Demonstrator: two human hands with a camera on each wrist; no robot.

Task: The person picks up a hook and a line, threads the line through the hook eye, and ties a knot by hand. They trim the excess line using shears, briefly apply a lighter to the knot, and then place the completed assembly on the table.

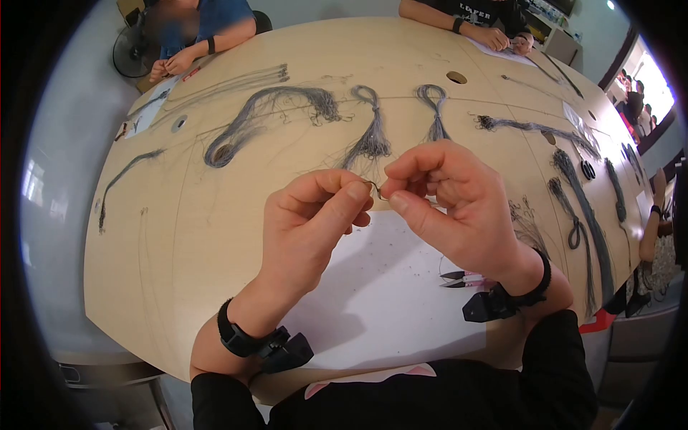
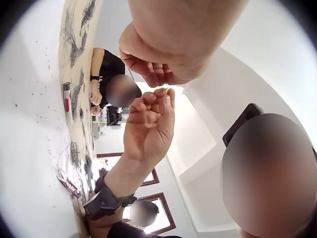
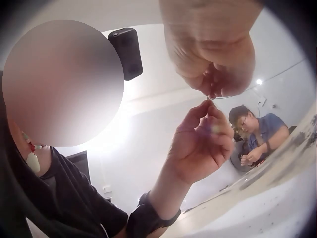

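Over the white sheet [image 1: 387, 301], my left hand [image 1: 304, 226] pinches a small, dark, curved fish hook [image 1: 375, 189] between thumb and forefinger. My right hand [image 1: 462, 208] meets it from the other side, its thumb and forefinger pinching at the hook's other end. Both wrist views show the two sets of fingertips close together, with the hook mostly hidden by them. A pair of thread snips [image 1: 459, 279] lies on the sheet below my right hand, near the wrist. Tiny dark specks are scattered over the paper.
Bundles of grey fishing line [image 1: 373, 132] lie across the wooden table [image 1: 179, 236], several with dark hooks at their ends. More hanks [image 1: 584, 215] and black-handled scissors [image 1: 588, 169] lie to the right. Two people sit across the table, handling small things.
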